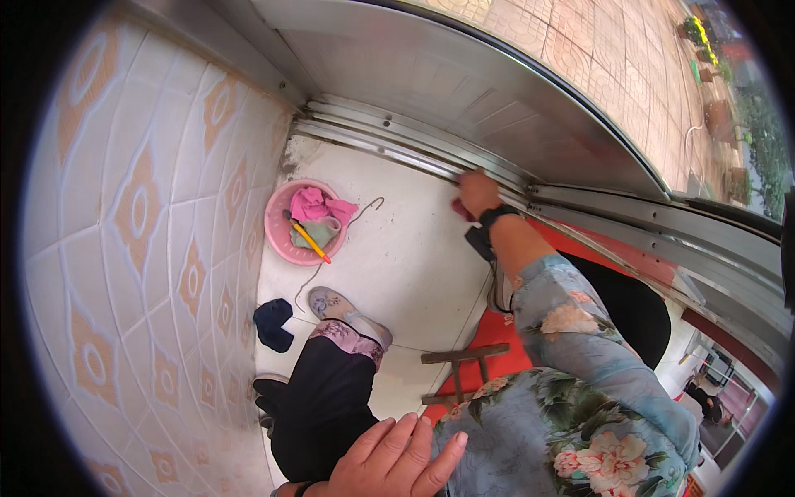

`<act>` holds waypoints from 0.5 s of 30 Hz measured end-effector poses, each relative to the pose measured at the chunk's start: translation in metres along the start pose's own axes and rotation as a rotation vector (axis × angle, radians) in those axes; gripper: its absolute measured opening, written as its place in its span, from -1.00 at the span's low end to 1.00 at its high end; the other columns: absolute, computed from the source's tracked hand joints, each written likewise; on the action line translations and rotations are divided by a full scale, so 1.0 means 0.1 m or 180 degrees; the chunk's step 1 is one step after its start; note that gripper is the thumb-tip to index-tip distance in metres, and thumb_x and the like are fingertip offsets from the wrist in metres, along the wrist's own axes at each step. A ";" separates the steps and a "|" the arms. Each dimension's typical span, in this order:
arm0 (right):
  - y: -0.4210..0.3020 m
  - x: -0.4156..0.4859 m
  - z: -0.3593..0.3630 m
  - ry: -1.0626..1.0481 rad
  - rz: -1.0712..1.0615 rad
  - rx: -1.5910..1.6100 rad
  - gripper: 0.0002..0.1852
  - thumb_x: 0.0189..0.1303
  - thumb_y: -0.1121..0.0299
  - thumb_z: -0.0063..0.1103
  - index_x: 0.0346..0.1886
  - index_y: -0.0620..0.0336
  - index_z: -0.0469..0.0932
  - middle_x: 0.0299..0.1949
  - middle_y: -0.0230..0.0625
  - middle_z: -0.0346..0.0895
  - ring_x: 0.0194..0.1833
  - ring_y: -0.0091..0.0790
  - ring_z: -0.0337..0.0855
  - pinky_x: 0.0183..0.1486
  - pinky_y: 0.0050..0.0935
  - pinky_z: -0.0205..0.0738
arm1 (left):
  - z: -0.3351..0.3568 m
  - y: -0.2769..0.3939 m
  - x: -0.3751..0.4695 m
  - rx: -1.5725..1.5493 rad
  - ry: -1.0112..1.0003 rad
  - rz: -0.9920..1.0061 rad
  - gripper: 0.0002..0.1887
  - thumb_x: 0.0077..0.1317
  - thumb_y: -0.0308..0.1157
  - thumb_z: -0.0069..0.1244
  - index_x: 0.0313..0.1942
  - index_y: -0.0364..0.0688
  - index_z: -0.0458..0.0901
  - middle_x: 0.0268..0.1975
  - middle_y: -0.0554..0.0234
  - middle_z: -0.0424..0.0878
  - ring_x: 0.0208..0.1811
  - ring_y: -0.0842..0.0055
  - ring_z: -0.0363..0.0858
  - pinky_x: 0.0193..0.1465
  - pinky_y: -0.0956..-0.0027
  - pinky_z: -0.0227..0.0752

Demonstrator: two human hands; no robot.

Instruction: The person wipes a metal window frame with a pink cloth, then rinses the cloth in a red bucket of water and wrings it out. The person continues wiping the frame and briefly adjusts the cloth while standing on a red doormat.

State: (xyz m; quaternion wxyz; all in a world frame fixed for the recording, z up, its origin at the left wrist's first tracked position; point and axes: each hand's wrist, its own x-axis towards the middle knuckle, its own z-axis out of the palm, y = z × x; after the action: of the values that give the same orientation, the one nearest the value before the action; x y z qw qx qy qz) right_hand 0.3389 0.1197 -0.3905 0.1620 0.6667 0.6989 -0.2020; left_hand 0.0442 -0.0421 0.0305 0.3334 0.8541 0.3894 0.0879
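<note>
My right hand (pixel 481 194), with a black band at the wrist, reaches to the aluminium track (pixel 397 155) of a sliding door. It grips a dark red cloth (pixel 463 211), mostly hidden by the fingers. My left hand (pixel 397 456) rests palm down over my lap with nothing in it, fingers slightly apart. A pink plastic basin (pixel 273 230) stands on the floor by the wall. Inside it are a pink cloth (pixel 310 205), a grey-green cloth (pixel 318 233) and a tool with a yellow handle (pixel 308 239). A hooked metal wire (pixel 366 209) extends from the basin's side.
The patterned tile wall (pixel 155 205) bounds the left side. The glazed metal door panel (pixel 435 81) rises beyond the track. A navy cloth (pixel 273 323) lies near my shoe (pixel 335 304). A small wooden stool (pixel 463 357) and a red mat (pixel 484 332) are beside me.
</note>
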 end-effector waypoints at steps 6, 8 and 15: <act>-0.40 0.14 -0.11 0.0308 0.0144 0.0848 -0.73 0.13 0.34 0.23 -0.10 0.18 0.62 0.00 0.06 0.50 -0.04 0.08 0.63 -0.01 -0.18 0.59 | -0.01 -0.01 0.13 -0.0058 -0.0064 -0.0164 -0.61 0.25 -0.44 0.08 0.11 -0.11 0.58 0.01 0.07 0.64 0.02 0.17 0.59 0.10 0.11 0.44; -0.12 0.00 -0.12 0.0224 -0.0129 0.0783 -0.71 0.20 0.36 0.13 0.00 0.12 0.58 0.07 0.02 0.48 -0.01 0.08 0.62 -0.01 -0.16 0.59 | -0.01 0.01 0.15 -0.0065 -0.0027 -0.0176 -0.63 0.25 -0.44 0.09 0.10 -0.12 0.59 0.00 0.06 0.64 0.02 0.16 0.60 0.10 0.10 0.44; 0.49 -0.34 0.02 -0.0142 0.0631 0.0388 -0.67 0.26 0.37 -0.05 0.06 0.04 0.56 0.14 -0.01 0.48 0.07 0.05 0.60 0.02 -0.03 0.55 | 0.00 -0.03 0.06 -0.0802 -0.0102 -0.0404 -0.54 0.24 -0.38 -0.02 0.17 -0.27 0.51 0.03 -0.17 0.59 0.04 0.11 0.60 0.09 0.24 0.51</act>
State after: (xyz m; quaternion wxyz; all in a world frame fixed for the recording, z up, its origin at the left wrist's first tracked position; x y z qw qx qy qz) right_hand 0.3896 0.0911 -0.3788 0.1559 0.7365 0.6121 -0.2419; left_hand 0.0461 -0.0361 0.0281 0.4490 0.7804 0.4232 0.1013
